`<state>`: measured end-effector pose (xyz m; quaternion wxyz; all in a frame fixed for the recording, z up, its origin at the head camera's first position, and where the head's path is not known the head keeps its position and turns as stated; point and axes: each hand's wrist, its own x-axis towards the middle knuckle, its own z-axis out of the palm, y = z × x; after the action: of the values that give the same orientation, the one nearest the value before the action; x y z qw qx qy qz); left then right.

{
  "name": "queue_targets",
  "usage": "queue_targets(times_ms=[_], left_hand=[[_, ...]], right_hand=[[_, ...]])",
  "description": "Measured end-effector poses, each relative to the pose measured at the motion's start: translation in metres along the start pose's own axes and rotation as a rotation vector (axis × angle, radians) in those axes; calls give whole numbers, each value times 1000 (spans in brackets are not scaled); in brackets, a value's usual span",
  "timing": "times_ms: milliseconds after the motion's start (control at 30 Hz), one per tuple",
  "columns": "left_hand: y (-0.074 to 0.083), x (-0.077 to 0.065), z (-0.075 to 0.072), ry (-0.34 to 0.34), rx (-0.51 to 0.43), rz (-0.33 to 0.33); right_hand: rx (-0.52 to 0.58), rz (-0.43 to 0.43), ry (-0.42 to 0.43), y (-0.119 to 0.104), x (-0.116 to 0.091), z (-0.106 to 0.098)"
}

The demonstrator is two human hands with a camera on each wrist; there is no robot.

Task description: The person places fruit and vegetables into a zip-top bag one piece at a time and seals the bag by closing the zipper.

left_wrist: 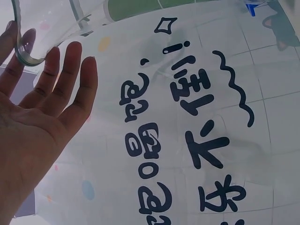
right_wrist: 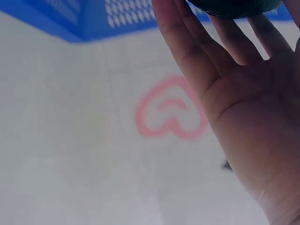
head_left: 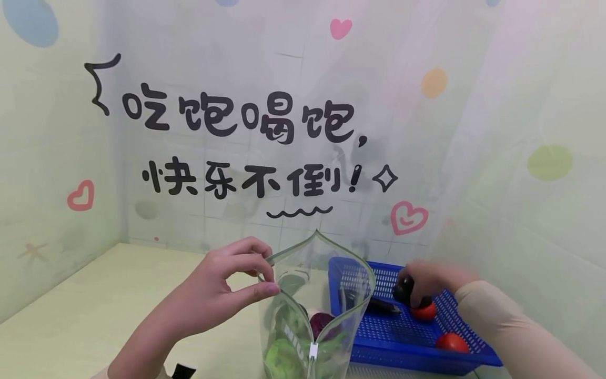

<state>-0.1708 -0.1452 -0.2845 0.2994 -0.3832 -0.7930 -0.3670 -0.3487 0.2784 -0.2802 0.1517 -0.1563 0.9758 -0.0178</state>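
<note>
My left hand (head_left: pixel 222 284) pinches the green-edged rim of a clear zip bag (head_left: pixel 356 310) between thumb and fingers, and the bag's mouth gapes wide. A white slider (head_left: pixel 313 351) sits low on the front of the zip. Through the bag's wall I see a dark purple round vegetable (head_left: pixel 322 325) and a light green one (head_left: pixel 283 358). Over the blue basket (head_left: pixel 402 359), my right hand (head_left: pixel 428 281) holds a dark avocado (right_wrist: pixel 234 7), its fingers curled about it. A red tomato (head_left: pixel 424 312) shows just beneath that hand, partly covered by it.
Another tomato (head_left: pixel 452 342) lies at the basket's near right, and a long dark vegetable (head_left: pixel 382 306) on its left side. The basket stands right beside the bag. Behind the pale table (head_left: pixel 156 279) rises a printed curtain (head_left: pixel 227 142). A small black object (head_left: pixel 183 371) shows at the bottom edge.
</note>
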Motion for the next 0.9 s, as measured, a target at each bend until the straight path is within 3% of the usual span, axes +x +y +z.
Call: queue_targets(times_ms=[133,300,467,633,767,900], left_hand=[[-1,0,0,0,-5,8],[-3,0,0,-4,-7,17],[-5,-2,0,-53,-62,22],[-6,-5,0,-78,-76,47],[-6,-4,0,-60,-69,74],[-5,-2,1,-39,-58,98]], right_hand=[[24,-126,73,-21,-24,-48],[97,-255,136,-68,-71,-111],[106,-387,186,-121,-111,-145],[38,-455,136,-176,-139,-147],[11,-397,-8,-212,-146,-126],[31,-317,-144,-234,-140,-99]])
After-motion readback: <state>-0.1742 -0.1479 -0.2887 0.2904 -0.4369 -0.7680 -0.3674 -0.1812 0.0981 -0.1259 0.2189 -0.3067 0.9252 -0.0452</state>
